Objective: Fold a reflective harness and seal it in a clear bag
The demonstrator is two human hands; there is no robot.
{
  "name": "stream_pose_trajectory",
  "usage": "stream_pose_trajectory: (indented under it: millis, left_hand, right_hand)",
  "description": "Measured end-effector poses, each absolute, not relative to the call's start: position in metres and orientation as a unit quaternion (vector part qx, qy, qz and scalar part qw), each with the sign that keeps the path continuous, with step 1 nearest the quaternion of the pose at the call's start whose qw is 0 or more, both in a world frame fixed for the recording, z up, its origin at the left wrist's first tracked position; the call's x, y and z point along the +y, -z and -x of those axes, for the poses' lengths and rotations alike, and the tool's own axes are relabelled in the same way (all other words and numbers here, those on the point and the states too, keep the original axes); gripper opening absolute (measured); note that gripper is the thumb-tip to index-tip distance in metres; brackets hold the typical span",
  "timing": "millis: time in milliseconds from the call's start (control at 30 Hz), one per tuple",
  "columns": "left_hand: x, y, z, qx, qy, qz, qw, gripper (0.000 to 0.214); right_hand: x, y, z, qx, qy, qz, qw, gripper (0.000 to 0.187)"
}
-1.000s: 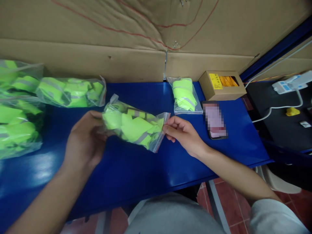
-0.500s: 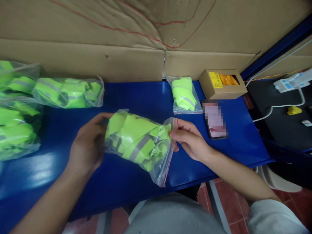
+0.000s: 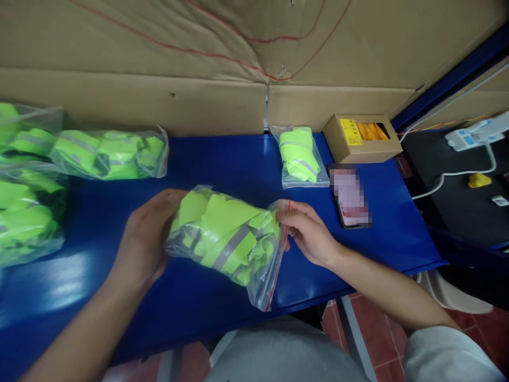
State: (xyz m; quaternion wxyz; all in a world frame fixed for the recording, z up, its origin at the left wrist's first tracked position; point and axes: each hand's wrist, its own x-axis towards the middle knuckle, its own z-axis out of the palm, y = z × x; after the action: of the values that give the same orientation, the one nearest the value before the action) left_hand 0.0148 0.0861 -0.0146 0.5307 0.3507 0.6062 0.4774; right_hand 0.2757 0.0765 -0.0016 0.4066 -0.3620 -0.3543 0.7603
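A clear zip bag (image 3: 222, 231) with folded neon-green cloth and grey reflective strips is between my hands, above the front half of the blue table. My right hand (image 3: 308, 231) pinches the bag's red-lined zip end between thumb and fingers. At the opposite end, my left hand (image 3: 149, 233) curls round the bag's left side, its fingertips hidden behind the bag. Another such bag, smaller and flat, (image 3: 299, 156) lies at the back, beyond my right hand.
Several more bags of green cloth (image 3: 111, 155) lie along the table's left side. At the right are a phone (image 3: 350, 196) with a blurred screen and a cardboard box (image 3: 350, 139) with orange contents. A cardboard wall (image 3: 178, 106) borders the back. A power strip (image 3: 473, 135) sits on a black surface.
The bag and both hands appear slightly lower in view, and the left hand's blur has eased. Both hands stay at the same ends of the bag.
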Motion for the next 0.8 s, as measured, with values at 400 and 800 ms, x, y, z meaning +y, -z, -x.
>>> stream_pose_trajectory:
  millis: [400,800]
  left_hand:
    - [0.085,0.007,-0.021,0.606,-0.502,-0.351,0.508,0.031]
    - [0.087,0.003,-0.023,0.601,-0.509,-0.343,0.512,0.029]
  right_hand:
    - [0.077,0.001,-0.272,-0.355,-0.728,0.427,0.402,0.029]
    - [0.080,0.003,-0.271,-0.345,-0.709,0.456,0.414,0.040]
